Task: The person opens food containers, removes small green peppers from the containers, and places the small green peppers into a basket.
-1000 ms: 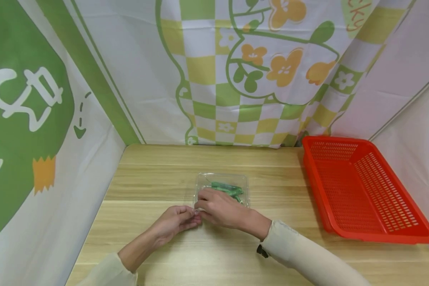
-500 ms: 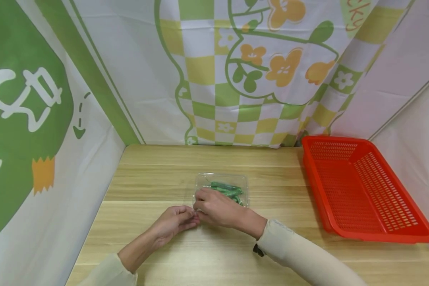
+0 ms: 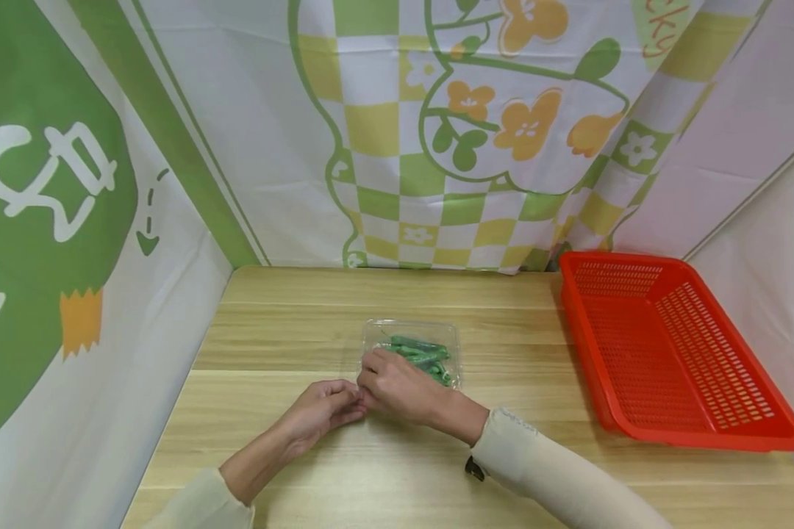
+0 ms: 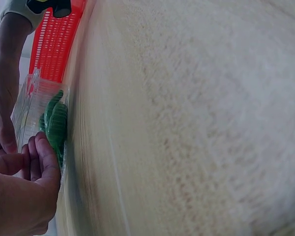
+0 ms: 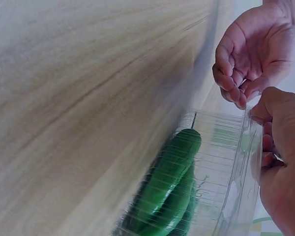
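A clear plastic box (image 3: 410,323) with several green chili peppers (image 3: 420,356) in it rests on the table. Its lid is down, as far as the right wrist view shows. At the near left corner, my left hand (image 3: 320,411) pinches the edge of the box between thumb and fingertips. My right hand (image 3: 400,386) lies close beside it, thumb and fingers pinching the rim (image 5: 243,147) and hiding part of the box from above. Through the ribbed wall, the right wrist view shows the long peppers (image 5: 164,182) lying together. Both hands nearly touch at the corner.
A red perforated plastic basket (image 3: 648,367) stands on the right side of the wooden table (image 3: 278,330), with nothing in it. Printed cloth (image 3: 377,184) hangs along the table's back, and similar sheets border the left and right sides.
My right hand has slid slightly left along the box's front edge, uncovering a little more of the peppers. The left hand stays almost where it was, and the box has not visibly moved.
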`<control>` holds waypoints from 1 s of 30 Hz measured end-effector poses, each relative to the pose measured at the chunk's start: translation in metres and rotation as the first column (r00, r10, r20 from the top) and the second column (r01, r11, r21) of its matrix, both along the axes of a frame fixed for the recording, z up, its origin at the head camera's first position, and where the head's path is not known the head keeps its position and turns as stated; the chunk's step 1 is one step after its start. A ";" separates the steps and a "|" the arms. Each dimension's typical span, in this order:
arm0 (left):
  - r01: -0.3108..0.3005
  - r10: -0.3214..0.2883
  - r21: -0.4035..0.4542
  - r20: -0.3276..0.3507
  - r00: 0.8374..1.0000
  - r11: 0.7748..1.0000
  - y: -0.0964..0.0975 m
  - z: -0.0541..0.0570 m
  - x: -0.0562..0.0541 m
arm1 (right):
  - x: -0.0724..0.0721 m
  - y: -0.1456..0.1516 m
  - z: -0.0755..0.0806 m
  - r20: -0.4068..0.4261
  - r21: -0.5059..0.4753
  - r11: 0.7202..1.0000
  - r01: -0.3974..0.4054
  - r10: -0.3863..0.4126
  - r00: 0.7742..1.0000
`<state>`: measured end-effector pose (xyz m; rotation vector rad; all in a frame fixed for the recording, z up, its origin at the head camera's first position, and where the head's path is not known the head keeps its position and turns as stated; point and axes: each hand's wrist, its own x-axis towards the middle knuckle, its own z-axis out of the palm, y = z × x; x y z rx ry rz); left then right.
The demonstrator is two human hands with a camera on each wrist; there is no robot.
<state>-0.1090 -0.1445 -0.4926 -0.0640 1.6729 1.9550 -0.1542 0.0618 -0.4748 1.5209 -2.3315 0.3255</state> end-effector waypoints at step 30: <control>0.008 -0.008 0.011 0.002 1.000 1.000 0.000 0.001 -0.002 | -0.009 0.006 0.003 0.213 -0.218 0.976 -0.024 0.071 0.975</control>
